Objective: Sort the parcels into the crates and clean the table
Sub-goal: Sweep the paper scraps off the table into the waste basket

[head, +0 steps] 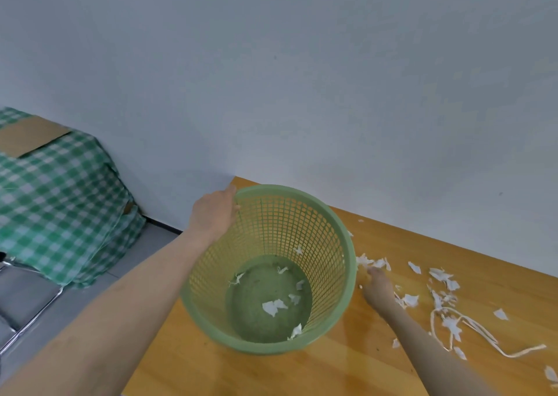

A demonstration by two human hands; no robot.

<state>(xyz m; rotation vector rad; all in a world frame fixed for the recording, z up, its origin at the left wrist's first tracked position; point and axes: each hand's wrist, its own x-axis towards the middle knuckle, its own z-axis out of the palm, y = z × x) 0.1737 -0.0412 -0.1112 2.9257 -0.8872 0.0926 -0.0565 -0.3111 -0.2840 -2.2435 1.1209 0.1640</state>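
My left hand [214, 214] grips the far left rim of the green mesh basket [290, 223], fingers curled over the edge. The basket is tipped so its mouth faces up toward me above the left end of the tabletop [271, 371]. I cannot tell whether its base rests on the wood or hangs clear. A few torn bits [273, 306] already lie in the bottom.

My right hand [379, 288] lies on the tabletop just beside the basket's right rim. Its fingers look stretched out and holding nothing, though the blur makes that hard to be sure of. The white paper scraps [444, 278] are scattered to the right of it, the nearest touching my fingertips, and a long paper strip [528, 351] curls farther right. No parcels or crates are in view.

I judge the scraps to be almost weightless and limp, likely to flutter or slide on the glossy wood. Pinching each would be slow; sweeping them with the flat edge of the hand toward the rim should work better. The strip I would pick up near its middle. The basket seems light and stiff, and its rim gives a sure hold, but one-handed it could twist, so I should keep the rim low against the tabletop's edge.
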